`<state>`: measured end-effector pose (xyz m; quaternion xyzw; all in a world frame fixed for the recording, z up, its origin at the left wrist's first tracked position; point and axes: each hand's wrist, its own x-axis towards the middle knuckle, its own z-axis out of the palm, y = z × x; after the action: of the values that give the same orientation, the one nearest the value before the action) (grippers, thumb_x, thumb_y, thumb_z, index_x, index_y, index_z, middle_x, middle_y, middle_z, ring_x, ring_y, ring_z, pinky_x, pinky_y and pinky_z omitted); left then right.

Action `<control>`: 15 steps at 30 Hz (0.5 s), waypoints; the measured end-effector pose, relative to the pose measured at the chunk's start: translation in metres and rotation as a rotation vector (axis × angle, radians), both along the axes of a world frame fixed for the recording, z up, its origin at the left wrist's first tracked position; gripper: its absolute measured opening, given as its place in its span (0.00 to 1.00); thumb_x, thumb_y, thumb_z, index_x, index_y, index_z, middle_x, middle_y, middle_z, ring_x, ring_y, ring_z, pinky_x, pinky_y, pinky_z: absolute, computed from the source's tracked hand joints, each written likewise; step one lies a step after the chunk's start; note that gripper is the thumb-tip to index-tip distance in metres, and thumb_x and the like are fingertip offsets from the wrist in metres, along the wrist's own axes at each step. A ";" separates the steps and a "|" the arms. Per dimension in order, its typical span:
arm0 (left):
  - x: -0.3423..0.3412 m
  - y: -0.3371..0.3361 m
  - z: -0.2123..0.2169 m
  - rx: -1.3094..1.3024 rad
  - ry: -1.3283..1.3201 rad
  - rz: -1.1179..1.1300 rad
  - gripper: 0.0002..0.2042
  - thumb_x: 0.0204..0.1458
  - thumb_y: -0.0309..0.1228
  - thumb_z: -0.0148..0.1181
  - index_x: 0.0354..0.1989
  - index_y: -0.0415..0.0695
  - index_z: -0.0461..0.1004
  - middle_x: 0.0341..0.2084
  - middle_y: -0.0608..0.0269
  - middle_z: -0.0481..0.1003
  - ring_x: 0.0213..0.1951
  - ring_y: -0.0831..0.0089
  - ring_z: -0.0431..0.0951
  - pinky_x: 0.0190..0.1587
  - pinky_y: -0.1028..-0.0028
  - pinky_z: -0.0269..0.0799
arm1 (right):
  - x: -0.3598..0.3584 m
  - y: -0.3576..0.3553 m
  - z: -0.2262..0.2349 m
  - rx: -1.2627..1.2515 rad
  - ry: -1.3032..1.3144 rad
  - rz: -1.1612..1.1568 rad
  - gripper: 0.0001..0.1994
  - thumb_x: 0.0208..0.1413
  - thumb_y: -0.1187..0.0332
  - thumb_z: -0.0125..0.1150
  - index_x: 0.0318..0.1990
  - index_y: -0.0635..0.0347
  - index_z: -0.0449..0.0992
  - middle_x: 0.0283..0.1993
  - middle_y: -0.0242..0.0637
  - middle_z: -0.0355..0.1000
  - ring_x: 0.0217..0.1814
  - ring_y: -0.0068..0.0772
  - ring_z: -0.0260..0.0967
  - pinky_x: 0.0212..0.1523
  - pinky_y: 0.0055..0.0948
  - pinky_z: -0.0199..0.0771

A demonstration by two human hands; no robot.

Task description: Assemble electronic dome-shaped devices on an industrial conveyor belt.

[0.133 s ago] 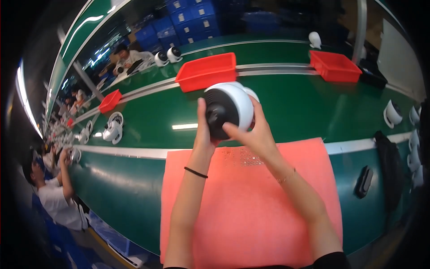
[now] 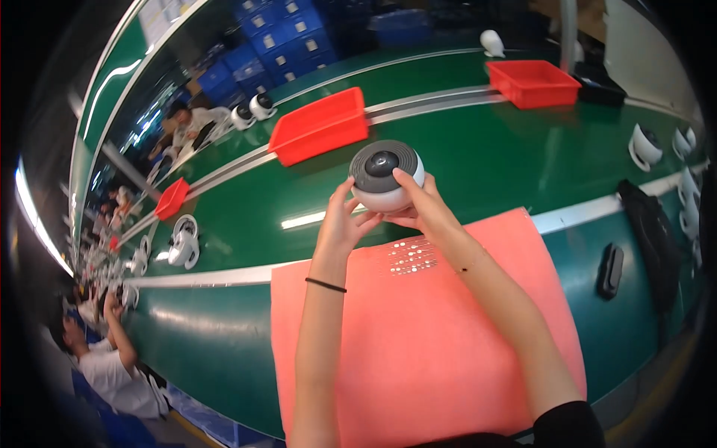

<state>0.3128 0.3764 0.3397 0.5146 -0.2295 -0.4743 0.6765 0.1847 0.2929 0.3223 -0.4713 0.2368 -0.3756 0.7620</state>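
Note:
A round white camera is held up over the green bench by both my hands, its dark grey ringed face and black domed lens tilted up toward me. My left hand grips its left side and underside, the thumb at the rim. On the other side my right hand holds it, with the thumb resting on the dark face beside the lens. Most fingers are partly hidden beneath the housing. Below my forearms lies a pink mat, with a cluster of small shiny pieces near its far edge.
Red bins stand along a metal rail beyond my hands. More white cameras sit on the bench left and right. At right lie a small black device and a dark cloth-like item. Co-workers sit at left.
The camera has been turned in my hands: its dark face pointed left and now faces up toward me. The whole view has also tilted slightly.

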 end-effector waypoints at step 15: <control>0.029 0.067 0.022 -0.451 -0.034 0.316 0.19 0.53 0.35 0.50 0.52 0.41 0.61 0.51 0.54 0.66 0.56 0.63 0.63 0.55 0.68 0.58 | -0.091 -0.090 0.005 -0.350 0.374 -0.375 0.27 0.52 0.51 0.55 0.53 0.60 0.63 0.48 0.41 0.68 0.44 0.28 0.68 0.43 0.29 0.68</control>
<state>0.3416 0.4438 0.3619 0.3885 -0.2576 -0.2912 0.8354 0.0938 0.2029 0.3271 -0.6042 0.3874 -0.4514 0.5303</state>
